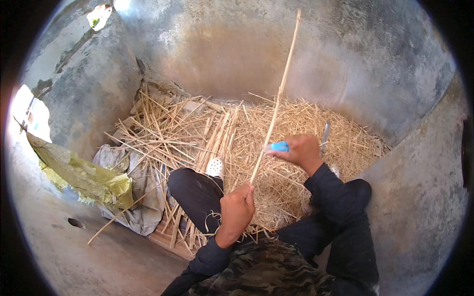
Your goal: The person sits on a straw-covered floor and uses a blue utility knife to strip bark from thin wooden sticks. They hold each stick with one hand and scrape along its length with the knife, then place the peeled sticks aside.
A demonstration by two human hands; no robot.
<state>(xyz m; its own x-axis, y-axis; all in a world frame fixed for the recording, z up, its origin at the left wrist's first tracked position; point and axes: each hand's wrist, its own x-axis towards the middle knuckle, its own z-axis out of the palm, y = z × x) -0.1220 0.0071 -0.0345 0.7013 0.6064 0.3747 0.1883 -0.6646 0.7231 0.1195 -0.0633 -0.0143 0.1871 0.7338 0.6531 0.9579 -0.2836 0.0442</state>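
Dark navy long sleeves (325, 186) and black trousers (193, 194) are worn with brown-green camouflage fabric (271, 271) at six o'clock; toward eleven o'clock from it, a white clog (215, 167) shows round holes.

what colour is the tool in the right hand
The tool in the right hand is bright blue with a paler tip, best seen in the head view.

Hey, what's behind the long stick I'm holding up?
Behind the upper part of the long stick is the stained wall; behind its lower part, loose straw. The strip directly behind the stick is covered, and your left hand hides the stick's lower end.
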